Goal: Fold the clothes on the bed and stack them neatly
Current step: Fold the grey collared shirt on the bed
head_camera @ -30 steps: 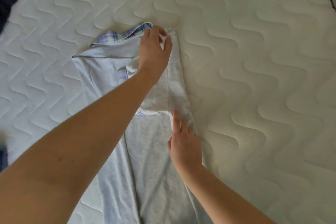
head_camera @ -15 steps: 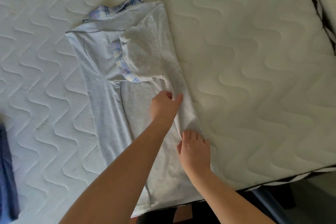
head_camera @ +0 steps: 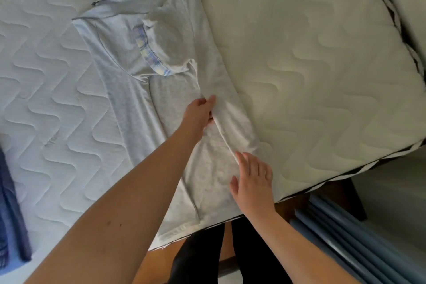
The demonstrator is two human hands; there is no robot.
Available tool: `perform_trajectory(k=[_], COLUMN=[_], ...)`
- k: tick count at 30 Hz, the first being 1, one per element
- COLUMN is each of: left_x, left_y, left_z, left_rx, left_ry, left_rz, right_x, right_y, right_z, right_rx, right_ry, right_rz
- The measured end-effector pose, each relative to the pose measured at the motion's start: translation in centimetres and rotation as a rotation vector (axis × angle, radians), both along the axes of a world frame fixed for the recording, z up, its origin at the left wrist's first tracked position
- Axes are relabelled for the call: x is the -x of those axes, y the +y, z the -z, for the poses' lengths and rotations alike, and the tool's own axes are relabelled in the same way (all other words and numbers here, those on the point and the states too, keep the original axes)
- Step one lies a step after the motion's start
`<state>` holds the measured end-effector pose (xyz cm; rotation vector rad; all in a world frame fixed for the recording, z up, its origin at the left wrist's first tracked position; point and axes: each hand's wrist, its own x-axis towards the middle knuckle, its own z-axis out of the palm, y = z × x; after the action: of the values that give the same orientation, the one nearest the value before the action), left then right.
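Here, from the head camera, a pale grey shirt [head_camera: 129, 80] with plaid collar and cuff trim lies lengthwise on the quilted white mattress [head_camera: 311, 64], its right side and sleeve folded in over the body and its hem reaching the near bed edge. The left hand [head_camera: 200, 115] pinches the folded-over edge of the shirt at mid-length between thumb and curled fingers, while the right hand [head_camera: 252, 181] lies flat on the lower shirt near the hem, fingers straight and slightly spread. A dark blue garment [head_camera: 10, 210] lies at the far left edge.
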<state>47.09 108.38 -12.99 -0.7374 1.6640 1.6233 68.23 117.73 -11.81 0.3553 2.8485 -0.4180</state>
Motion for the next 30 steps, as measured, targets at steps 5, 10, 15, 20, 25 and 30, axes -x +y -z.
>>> perform_trajectory(k=[5,10,15,20,25,30], left_x=[-6.2,-11.2,-16.6,-18.6,-19.4,-20.6], left_y=[1.6,1.9,3.4,2.6,0.8,0.9], left_z=[1.7,0.9,0.3,-0.2,-0.6,-0.9], left_rx=[0.043,-0.126,-0.059,0.115,0.028,0.072], left_ry=[0.022,-0.199,-0.117,-0.163,-0.184,-0.135], left_rz=[0.139,0.018,0.211,0.046,0.086,0.237], right_x=[-3.4,-4.6,-4.5,-5.8,-6.4,-7.7], right_y=[2.5,5.1,7.5,9.1,8.1,6.3], right_z=[0.0,-0.6,-0.3,-0.2,0.0,0.4], right_rx=[0.168,0.417,0.617,0.575,0.541,0.572], right_ry=[0.004,-0.037,-0.108,-0.208,-0.28,-0.16], right_rz=[0.067,0.169,0.438,0.243,0.176,0.348])
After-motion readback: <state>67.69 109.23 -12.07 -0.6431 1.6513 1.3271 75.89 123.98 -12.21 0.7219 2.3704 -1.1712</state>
